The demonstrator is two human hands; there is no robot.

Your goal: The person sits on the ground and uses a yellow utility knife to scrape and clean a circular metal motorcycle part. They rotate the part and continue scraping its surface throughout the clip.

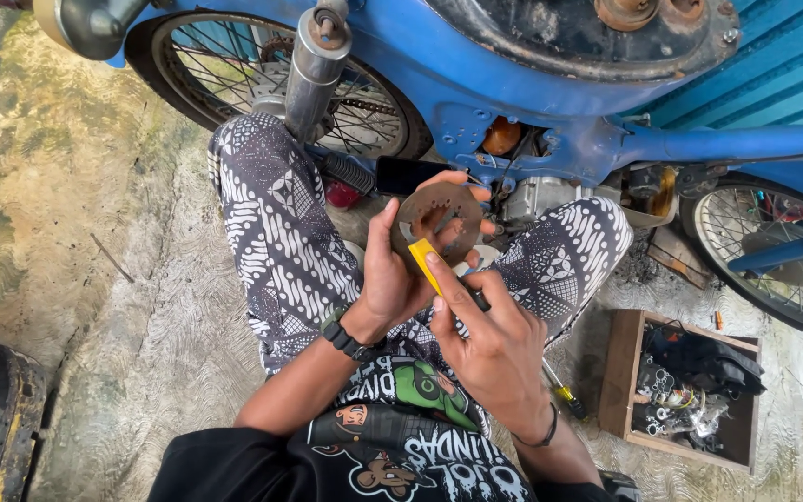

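Note:
My left hand holds a round rusty metal disc with holes, thumb on its left edge and fingers curled round its top and right. My right hand grips a yellow-handled tool whose tip rests against the lower edge of the disc. Both hands are above my lap, between my knees in patterned trousers. A black watch sits on my left wrist, a thin black band on the right.
A blue motorcycle stands close in front, its spoked wheels at the top left and right. A wooden box of small metal parts lies on the concrete at the right. A screwdriver lies beside my leg.

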